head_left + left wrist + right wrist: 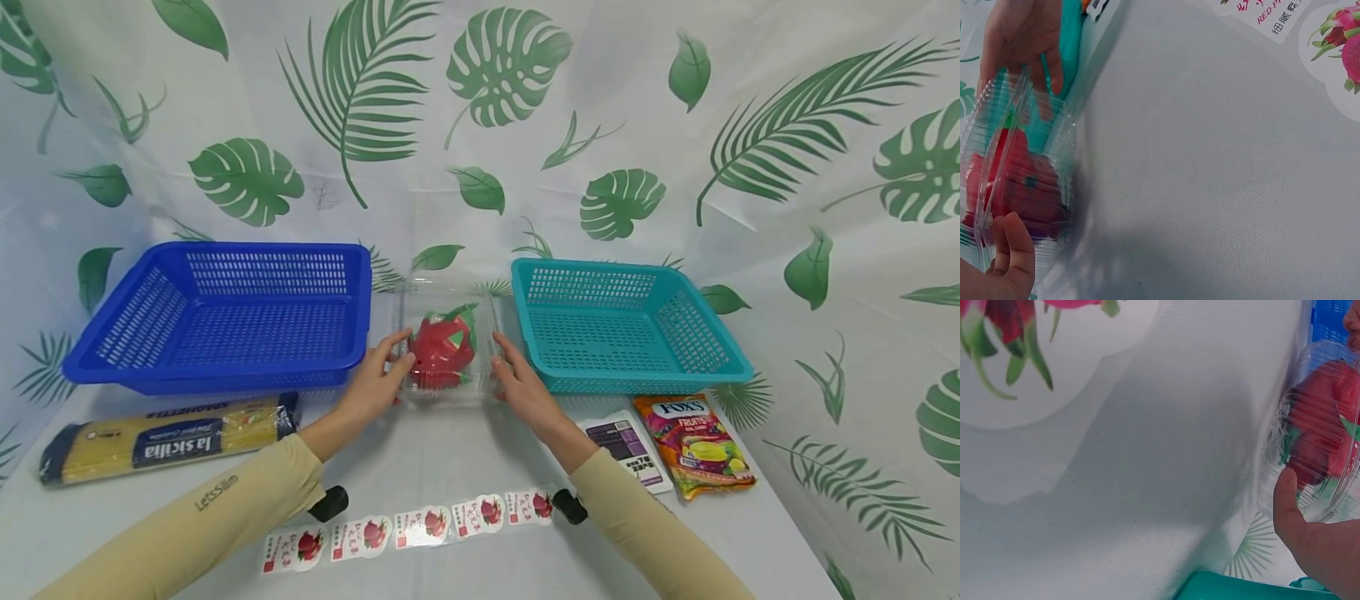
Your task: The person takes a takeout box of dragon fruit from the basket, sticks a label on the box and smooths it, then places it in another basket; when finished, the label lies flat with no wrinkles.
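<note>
A lidded clear plastic clamshell box (483, 312) stands between the two baskets. Inside it lies a red dragon fruit with green tips (444, 346). My left hand (371, 379) holds the box's left side; its bent fingers (1019, 244) rest against the plastic in the left wrist view. On the opposite side my right hand (528, 396) holds the box, with its thumb (1287, 494) pressing the wall in the right wrist view. The far fingers of the right hand are partly seen through the plastic.
A blue basket (352, 367) stands left and a teal basket (637, 383) right. Spaghetti (180, 433) lies in front of the blue one. A white-and-purple packet (626, 450) and a candy bag (697, 446) lie at right. A strip of dragon-fruit stickers (423, 527) lies in front.
</note>
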The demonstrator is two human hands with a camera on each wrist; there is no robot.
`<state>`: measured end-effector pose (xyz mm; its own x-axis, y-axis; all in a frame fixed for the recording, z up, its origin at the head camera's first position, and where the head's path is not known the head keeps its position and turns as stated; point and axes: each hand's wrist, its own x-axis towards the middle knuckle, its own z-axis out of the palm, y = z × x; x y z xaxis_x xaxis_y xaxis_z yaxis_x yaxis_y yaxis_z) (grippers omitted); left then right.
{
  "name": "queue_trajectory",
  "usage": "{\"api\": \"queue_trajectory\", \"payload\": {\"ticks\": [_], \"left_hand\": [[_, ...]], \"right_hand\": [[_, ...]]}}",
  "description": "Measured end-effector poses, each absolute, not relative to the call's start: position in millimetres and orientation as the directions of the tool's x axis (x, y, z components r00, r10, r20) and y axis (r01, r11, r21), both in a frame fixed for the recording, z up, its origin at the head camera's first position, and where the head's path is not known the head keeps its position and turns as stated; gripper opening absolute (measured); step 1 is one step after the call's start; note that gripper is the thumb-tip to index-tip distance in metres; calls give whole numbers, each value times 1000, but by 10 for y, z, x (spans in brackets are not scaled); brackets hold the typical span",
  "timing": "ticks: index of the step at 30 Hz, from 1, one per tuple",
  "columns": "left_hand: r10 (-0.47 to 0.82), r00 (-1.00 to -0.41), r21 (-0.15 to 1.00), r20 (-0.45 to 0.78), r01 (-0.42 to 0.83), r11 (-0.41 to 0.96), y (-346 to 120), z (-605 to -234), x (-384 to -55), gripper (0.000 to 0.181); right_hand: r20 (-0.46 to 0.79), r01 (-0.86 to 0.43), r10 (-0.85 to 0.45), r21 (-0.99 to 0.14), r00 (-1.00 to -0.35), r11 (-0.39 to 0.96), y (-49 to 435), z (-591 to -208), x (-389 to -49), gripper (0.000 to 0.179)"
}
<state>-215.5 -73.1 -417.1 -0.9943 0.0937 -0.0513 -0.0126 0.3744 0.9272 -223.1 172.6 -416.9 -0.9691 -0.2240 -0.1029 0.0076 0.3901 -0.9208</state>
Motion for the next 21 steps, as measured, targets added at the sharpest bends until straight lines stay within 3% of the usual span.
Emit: {"api": "queue_trajectory", "payload": {"ticks": [21], "left_hand": [[102, -993, 929, -65, -23, 369, -723, -4154, -2184, 49]], "right_hand": [[-116, 24, -219, -924, -969, 383, 1729, -4153, -2245, 54]]}}
